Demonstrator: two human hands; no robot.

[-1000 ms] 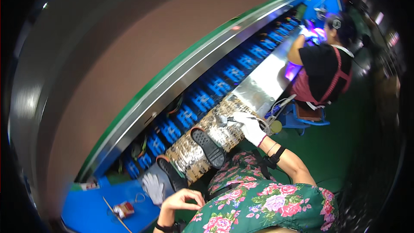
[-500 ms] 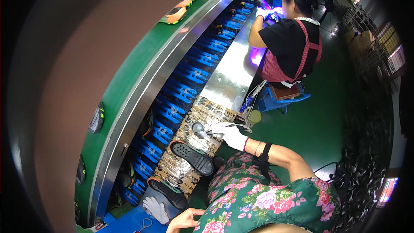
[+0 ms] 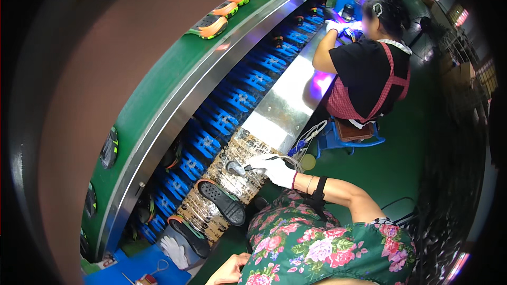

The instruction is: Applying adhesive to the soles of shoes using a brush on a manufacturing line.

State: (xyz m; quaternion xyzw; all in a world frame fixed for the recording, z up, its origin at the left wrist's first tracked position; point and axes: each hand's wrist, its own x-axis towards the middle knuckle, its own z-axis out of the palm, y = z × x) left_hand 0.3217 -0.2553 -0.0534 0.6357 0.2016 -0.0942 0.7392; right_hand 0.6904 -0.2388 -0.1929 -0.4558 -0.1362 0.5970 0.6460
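Note:
My right hand (image 3: 275, 171), in a white glove, pinches a brush (image 3: 249, 168) with a dark handle. Its pale grey head lies against a small round dark cup (image 3: 232, 167) on the cardboard-and-tape-covered bench (image 3: 248, 145). Nearer me, a dark shoe sole (image 3: 222, 200) with round holes and an orange-and-green rim lies tilted across the bench. A second similar sole (image 3: 191, 236) lies closer to the bench end. At the lower edge my bare left hand (image 3: 229, 270) rests by my lap, with fingers loosely apart and partly hidden by the floral apron.
A loose white glove (image 3: 175, 252) lies beside the near sole. Left of the bench runs a rack of blue supports (image 3: 224, 119), then a green conveyor (image 3: 153, 92) carrying orange shoes (image 3: 214, 25). Ahead right, a co-worker (image 3: 369, 68) sits on a blue stool (image 3: 351, 136). Cables (image 3: 306, 148) hang nearby.
The view has shifted, so the bench and soles sit slightly lower and further left. My right hand remains at the cup with the brush; my left hand stays by my lap.

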